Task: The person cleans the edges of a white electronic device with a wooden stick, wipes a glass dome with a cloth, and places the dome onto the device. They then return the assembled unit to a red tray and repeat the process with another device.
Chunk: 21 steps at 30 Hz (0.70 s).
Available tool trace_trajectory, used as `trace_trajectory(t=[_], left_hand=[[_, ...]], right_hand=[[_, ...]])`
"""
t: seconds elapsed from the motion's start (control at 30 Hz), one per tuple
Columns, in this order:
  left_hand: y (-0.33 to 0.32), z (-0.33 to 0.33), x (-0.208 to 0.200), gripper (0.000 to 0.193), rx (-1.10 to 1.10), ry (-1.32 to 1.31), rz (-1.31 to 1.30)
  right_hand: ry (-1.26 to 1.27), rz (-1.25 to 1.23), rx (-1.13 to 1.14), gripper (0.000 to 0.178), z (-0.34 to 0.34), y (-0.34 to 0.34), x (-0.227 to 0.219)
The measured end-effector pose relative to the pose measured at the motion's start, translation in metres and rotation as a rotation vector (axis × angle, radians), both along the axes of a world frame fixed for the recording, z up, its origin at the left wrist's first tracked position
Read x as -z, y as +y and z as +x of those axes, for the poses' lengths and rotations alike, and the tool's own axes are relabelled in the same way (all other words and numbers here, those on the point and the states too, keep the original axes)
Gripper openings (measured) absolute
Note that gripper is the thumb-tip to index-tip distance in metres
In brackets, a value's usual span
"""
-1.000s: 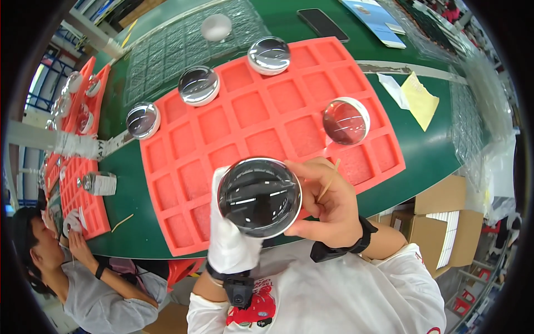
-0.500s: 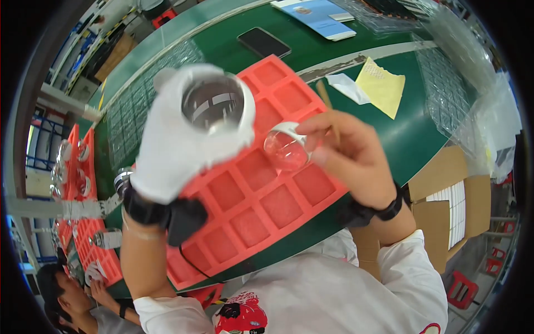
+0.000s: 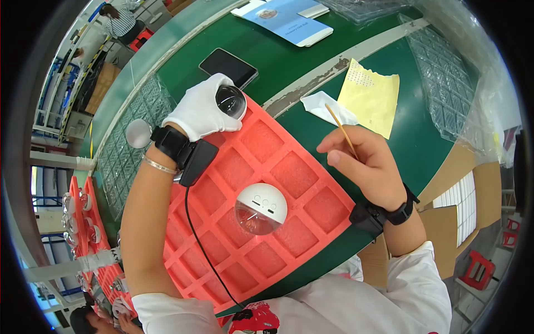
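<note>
In its white glove, my left hand is closed round a dark, glossy dome-fronted ball at the far corner of the red compartment tray. Whether that ball rests in a compartment is hidden by the glove. My bare right hand hovers over the tray's right edge, a thin wooden stick held between its fingers. A ball, half white with small round marks and half clear, sits among the tray's compartments, touched by neither hand.
A phone, a blue booklet, yellow paper and clear plastic trays lie on the green table. An open carton stands at right. Red trays with more balls and a person are at left.
My left hand has moved away from me and down to the tray's far corner with the dark-domed ball. The clear-and-white ball has left my right hand and now sits in the tray.
</note>
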<state>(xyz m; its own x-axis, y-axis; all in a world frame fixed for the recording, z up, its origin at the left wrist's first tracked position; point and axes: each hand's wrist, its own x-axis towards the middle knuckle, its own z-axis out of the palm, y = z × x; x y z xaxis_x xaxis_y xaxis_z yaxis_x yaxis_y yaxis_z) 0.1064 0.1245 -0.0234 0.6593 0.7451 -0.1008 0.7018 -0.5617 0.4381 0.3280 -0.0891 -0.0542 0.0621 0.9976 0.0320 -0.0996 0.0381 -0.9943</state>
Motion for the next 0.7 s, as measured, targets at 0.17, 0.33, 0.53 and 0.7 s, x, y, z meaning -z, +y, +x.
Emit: trace_trajectory(t=[0.17, 0.33, 0.53, 0.7], left_hand=[[0.002, 0.001, 0.003, 0.067, 0.019, 0.023, -0.025], [0.008, -0.003, 0.006, 0.067, -0.01, 0.001, -0.043], [-0.014, 0.0, 0.006, 0.068, 0.05, -0.023, -0.008], [-0.032, 0.006, -0.001, 0.072, 0.052, 0.045, 0.031]], right_hand=[[-0.325, -0.079, -0.013, 0.022, -0.004, 0.015, -0.001], [-0.62, -0.119, -0.137, 0.03, -0.004, 0.032, 0.025], [-0.638, -0.137, -0.173, 0.03, -0.004, 0.016, 0.03], [-0.607, -0.163, -0.214, 0.025, -0.005, 0.009, 0.029]])
